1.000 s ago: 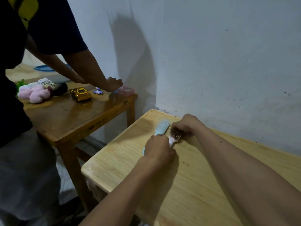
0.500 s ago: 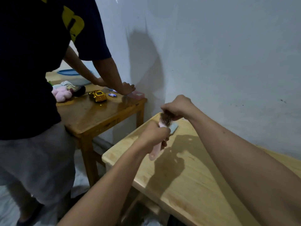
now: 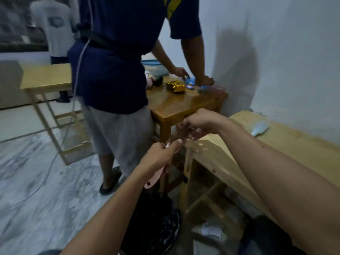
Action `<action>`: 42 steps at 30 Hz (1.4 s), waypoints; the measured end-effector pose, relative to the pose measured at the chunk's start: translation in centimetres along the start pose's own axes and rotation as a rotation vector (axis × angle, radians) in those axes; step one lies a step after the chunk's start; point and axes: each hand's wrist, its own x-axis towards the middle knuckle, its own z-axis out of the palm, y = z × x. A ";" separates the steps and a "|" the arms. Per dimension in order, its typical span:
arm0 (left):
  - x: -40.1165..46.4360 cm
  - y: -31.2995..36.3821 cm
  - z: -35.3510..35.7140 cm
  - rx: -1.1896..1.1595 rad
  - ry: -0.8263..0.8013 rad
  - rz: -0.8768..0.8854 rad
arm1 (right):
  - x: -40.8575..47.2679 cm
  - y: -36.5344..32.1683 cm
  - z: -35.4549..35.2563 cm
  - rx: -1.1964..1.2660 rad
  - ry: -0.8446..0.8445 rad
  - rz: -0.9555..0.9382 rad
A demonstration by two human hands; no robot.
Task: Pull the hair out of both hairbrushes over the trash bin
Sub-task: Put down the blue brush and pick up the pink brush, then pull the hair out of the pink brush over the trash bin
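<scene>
My left hand [image 3: 160,157] grips the pink hairbrush [image 3: 153,179] by its handle, held in the air left of the light wooden table [image 3: 294,155]. The brush head is full of brown hair [image 3: 181,134]. My right hand [image 3: 200,124] pinches that hair at the bristles. Below the hands, on the floor, stands the trash bin [image 3: 152,223] lined with a black bag. The light blue hairbrush [image 3: 260,128] lies on the light table near the wall.
A person in a dark blue shirt and grey shorts [image 3: 114,85] stands close on the left at a darker wooden table [image 3: 180,105] holding a gold toy car [image 3: 175,86]. A cable [image 3: 60,150] trails over the marble floor. Another light table [image 3: 46,76] stands far left.
I have carried the pink brush off the table to above the trash bin, and the view swung left and down. The blue brush stayed on the table.
</scene>
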 end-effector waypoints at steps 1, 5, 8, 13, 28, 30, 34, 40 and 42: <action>-0.4 -1.3 -0.6 0.005 0.029 -0.036 | 0.2 0.1 1.6 -0.025 -0.053 0.003; -2.0 -6.3 -2.1 0.045 0.089 -0.142 | 0.4 1.4 8.0 -0.101 -0.176 0.007; -2.9 -10.2 -2.4 0.091 0.112 -0.229 | 0.6 3.1 12.0 -0.146 -0.236 -0.009; -3.5 -16.6 -1.5 0.140 0.119 -0.314 | 1.5 7.0 18.0 -0.203 -0.303 -0.005; -2.2 -29.3 1.0 0.077 0.154 -0.544 | 7.1 18.6 25.8 0.146 -0.109 0.279; -1.6 -29.5 0.2 0.070 0.205 -0.540 | 8.1 19.4 25.6 0.206 0.015 0.343; -0.9 -30.0 -1.0 0.028 0.332 -0.599 | 9.6 21.3 25.4 0.228 0.220 0.424; -0.5 -29.4 -0.3 0.071 0.316 -0.543 | 9.1 21.0 26.6 -0.075 -0.124 0.289; -0.6 -29.2 0.0 0.092 0.269 -0.518 | 8.3 19.7 26.9 -0.083 -0.348 0.193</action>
